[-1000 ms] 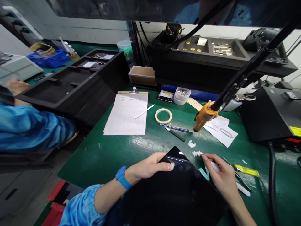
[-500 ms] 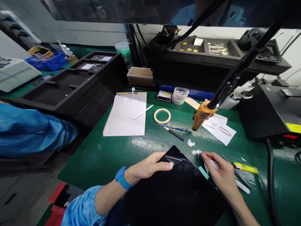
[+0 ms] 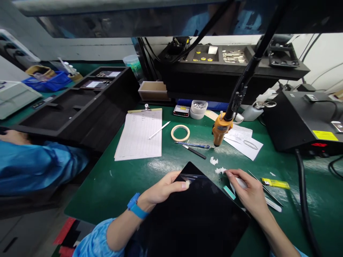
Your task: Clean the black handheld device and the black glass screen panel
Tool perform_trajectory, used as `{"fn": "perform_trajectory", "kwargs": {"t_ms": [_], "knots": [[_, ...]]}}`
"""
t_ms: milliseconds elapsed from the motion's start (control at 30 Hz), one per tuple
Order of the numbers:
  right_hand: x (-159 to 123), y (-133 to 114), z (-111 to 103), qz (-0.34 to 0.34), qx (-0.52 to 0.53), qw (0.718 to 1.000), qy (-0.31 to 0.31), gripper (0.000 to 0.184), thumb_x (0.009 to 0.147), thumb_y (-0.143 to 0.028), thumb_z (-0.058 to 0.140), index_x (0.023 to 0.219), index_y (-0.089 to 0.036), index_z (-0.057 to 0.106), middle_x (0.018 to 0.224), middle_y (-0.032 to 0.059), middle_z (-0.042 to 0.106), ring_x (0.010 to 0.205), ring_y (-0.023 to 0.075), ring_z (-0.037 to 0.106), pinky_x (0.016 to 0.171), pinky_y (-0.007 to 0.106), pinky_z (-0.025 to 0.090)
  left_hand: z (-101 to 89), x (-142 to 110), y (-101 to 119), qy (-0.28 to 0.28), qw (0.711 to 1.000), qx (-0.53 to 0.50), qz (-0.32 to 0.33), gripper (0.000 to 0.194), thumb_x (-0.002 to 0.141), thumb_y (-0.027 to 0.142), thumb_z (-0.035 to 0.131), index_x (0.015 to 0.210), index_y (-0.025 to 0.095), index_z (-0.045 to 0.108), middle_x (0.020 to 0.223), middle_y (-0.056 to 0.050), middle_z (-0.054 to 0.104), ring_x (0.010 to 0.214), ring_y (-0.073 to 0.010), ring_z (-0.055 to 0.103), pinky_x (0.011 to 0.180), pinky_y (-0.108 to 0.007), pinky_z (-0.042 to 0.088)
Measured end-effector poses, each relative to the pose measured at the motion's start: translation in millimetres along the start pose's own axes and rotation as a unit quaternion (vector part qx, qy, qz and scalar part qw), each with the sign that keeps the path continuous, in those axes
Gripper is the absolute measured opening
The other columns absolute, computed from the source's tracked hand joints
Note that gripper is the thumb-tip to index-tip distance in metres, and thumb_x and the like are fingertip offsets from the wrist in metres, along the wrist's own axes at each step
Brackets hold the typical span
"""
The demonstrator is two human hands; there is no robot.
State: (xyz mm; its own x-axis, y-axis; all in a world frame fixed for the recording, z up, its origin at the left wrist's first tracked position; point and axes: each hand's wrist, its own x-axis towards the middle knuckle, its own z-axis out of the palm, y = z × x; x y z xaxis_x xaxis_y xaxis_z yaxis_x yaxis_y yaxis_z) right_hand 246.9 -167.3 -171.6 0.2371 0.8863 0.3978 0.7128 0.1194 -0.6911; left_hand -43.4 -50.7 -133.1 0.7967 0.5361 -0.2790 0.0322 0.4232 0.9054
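My left hand (image 3: pixel 167 187) grips the upper left edge of a glossy black flat screen panel (image 3: pixel 198 214), thumb on its face. The panel is tilted, its far corner pointing up the bench. At the panel's right, my right hand (image 3: pixel 248 191) has thumb and forefinger pinched at the end of a torn white scrap (image 3: pixel 220 171) on the bench. Something white shows under its curled fingers, mostly hidden. A second white scrap (image 3: pixel 213 161) lies just beyond. Between the panel and my right hand is a green-and-white strip (image 3: pixel 229 192).
Tweezers (image 3: pixel 273 198) and a yellow lighter (image 3: pixel 275 183) lie right of my right hand. An orange electric screwdriver (image 3: pixel 222 128) hangs above the bench. Farther back are a tape roll (image 3: pixel 173 133), a black-handled blade (image 3: pixel 197 152) and a clipboard (image 3: pixel 139 139). Another person's blue sleeve (image 3: pixel 40 164) is at left.
The camera view has shifted, so the bench items sit a little farther left. Both hands keep the same hold. At far left, part of the other person's hand now shows.
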Motion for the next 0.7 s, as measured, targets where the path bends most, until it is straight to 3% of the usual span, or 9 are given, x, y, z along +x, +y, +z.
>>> {"fn": "perform_trajectory", "kwargs": {"t_ms": [167,433,700], "knots": [[0.6,-2.3,-0.2,-0.001,-0.002,1.000,0.005,0.056,0.117,-0.071,0.059,0.091,-0.026,0.081,0.082,0.0040,0.084,0.067,0.0220,0.081,0.063,0.028,0.064,0.4,-0.7,0.4,0.005,1.000,0.012,-0.001,0.052,0.082,0.059,0.089,0.074,0.022,0.052,0.073,0.005,0.041,0.071,-0.0135,0.035,0.070,-0.027,0.037],[0.0,-3.0,-0.8,-0.010,-0.005,1.000,0.016,0.055,0.118,-0.070,0.058,0.091,-0.027,0.079,0.082,0.0023,0.084,0.069,0.0200,0.081,0.065,0.026,0.063,1.6,1.1,-2.6,0.007,1.000,0.017,-0.012,0.055,0.081,0.062,0.089,0.076,0.022,0.052,0.075,0.004,0.044,0.072,-0.0140,0.037,0.070,-0.028,0.034],[0.4,-2.5,0.3,0.002,-0.004,1.000,0.008,0.055,0.117,-0.071,0.059,0.091,-0.027,0.080,0.082,0.0030,0.084,0.069,0.0211,0.081,0.065,0.027,0.064,1.3,1.4,-3.6,0.007,1.000,0.011,-0.018,0.056,0.081,0.064,0.092,0.077,0.021,0.058,0.077,0.003,0.048,0.074,-0.0146,0.040,0.074,-0.028,0.040]]}}
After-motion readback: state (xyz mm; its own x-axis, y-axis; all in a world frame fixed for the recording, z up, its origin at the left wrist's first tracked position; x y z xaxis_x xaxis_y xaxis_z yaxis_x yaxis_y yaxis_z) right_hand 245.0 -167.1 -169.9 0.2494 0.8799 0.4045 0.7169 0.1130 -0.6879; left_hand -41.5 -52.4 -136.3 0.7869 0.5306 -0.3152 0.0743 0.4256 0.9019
